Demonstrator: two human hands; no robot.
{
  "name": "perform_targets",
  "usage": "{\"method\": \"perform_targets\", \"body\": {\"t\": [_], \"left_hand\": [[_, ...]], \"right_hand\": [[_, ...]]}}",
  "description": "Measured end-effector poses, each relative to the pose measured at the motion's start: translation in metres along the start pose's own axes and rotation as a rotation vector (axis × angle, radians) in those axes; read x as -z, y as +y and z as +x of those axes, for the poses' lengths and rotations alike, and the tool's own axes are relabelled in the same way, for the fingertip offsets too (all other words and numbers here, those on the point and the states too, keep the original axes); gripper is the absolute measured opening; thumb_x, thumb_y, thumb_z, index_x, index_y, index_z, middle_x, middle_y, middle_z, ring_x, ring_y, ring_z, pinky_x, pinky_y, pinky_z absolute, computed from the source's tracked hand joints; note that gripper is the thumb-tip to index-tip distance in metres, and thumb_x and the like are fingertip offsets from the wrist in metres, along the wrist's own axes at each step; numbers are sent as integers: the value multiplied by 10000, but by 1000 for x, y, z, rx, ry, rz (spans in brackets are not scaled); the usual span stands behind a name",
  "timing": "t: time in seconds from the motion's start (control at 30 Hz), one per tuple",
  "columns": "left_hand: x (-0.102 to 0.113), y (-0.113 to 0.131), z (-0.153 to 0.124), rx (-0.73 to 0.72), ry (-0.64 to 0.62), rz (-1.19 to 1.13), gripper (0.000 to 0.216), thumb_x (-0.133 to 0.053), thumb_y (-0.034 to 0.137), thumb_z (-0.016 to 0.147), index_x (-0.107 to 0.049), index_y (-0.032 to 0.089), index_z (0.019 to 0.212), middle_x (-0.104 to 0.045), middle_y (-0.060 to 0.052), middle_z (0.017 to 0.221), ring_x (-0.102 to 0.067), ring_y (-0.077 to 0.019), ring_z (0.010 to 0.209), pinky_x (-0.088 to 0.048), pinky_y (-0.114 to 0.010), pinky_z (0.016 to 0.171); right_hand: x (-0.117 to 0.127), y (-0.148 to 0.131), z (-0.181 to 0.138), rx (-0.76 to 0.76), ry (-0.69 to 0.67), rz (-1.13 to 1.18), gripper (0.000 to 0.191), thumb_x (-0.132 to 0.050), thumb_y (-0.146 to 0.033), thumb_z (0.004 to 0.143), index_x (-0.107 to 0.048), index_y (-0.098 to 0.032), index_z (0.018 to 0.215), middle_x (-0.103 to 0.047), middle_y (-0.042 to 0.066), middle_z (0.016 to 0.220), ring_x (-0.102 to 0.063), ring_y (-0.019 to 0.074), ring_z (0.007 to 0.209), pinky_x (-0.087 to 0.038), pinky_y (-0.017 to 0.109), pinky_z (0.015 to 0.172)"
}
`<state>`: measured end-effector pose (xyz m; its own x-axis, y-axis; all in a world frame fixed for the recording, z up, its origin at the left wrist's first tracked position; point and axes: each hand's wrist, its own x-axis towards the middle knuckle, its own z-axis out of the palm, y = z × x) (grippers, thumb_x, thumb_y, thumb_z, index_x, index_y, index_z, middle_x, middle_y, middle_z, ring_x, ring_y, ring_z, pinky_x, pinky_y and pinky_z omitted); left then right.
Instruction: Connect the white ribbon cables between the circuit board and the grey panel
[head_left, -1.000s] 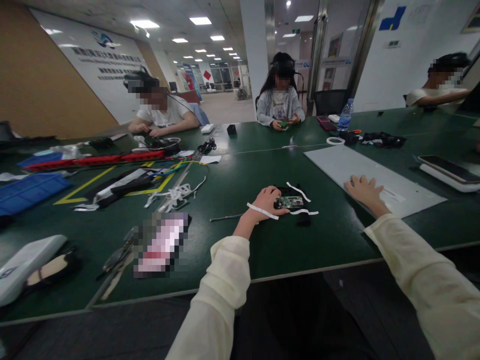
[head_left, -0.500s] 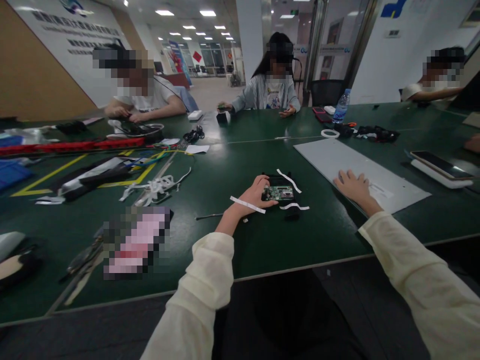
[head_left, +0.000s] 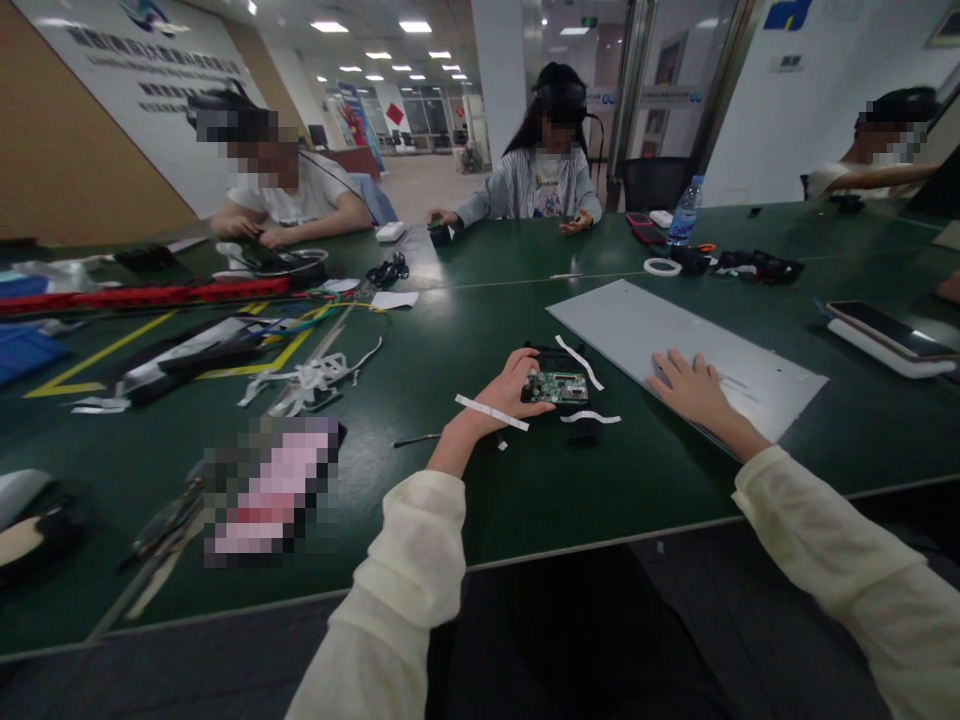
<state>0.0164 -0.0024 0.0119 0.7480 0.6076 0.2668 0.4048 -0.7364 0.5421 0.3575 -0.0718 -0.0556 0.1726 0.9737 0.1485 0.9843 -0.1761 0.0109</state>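
My left hand (head_left: 504, 392) grips the left end of a green circuit board (head_left: 556, 387), thumb at the near side and fingers at the far side. Dark parts lie under and behind the board. A white strip (head_left: 491, 411) lies across the back of this hand near the wrist. Two more curved strips lie close by, a far strip (head_left: 580, 362) and a near strip (head_left: 591, 418). My right hand (head_left: 694, 390) rests with fingers spread on a flat light-grey panel (head_left: 637, 320), holding nothing between them.
Left of my left arm lie a phone-like pink object (head_left: 277, 485) and a heap of white strips (head_left: 311, 385). A thin rod (head_left: 417, 439) lies by my wrist. Toward the right are a phone (head_left: 889, 328), a tape roll (head_left: 662, 267) and a bottle (head_left: 685, 212). Several people sit around the table.
My right hand has slid the grey panel leftward, closer to the circuit board. My left hand stays at the board. Across the table, a person's hand has lowered onto a small dark object.
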Motion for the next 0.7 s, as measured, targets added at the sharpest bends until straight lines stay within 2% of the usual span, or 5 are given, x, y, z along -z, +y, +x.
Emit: {"method": "perform_targets", "body": {"t": [0.2, 0.4, 0.57, 0.7], "left_hand": [[1, -5, 4, -64, 26, 15, 447, -682, 386, 757, -432, 215, 1086, -337, -122, 1385, -377, -295, 1319, -366, -493, 1092], [10, -4, 2, -43, 46, 15, 443, -694, 377, 744, -448, 212, 1074, -341, -124, 1406, -374, -294, 1323, -348, -510, 1095], [18, 8, 2, -72, 150, 27, 406, -677, 340, 766, -440, 213, 1070, -377, -121, 1390, -367, -289, 1331, -330, -515, 1101], [21, 7, 5, -109, 217, 66, 426, -687, 336, 758, -430, 213, 1075, -393, -120, 1374, -379, -278, 1320, -338, -486, 1099]], "right_hand": [[4, -9, -9, 89, 18, 23, 676, -196, -616, 917, -374, -232, 1443, -330, 113, 1496, -318, 457, 1274, -298, 616, 992], [8, -18, -15, 155, -7, 61, 711, -201, -644, 901, -348, -236, 1464, -304, 103, 1516, -292, 462, 1305, -277, 625, 1018], [11, -23, -19, 189, 10, 123, 722, -188, -664, 896, -372, -238, 1449, -318, 111, 1509, -285, 466, 1317, -279, 649, 1010], [15, -27, -24, 226, 21, 147, 728, -192, -680, 891, -378, -245, 1445, -315, 102, 1513, -293, 464, 1318, -283, 646, 1016]]}}
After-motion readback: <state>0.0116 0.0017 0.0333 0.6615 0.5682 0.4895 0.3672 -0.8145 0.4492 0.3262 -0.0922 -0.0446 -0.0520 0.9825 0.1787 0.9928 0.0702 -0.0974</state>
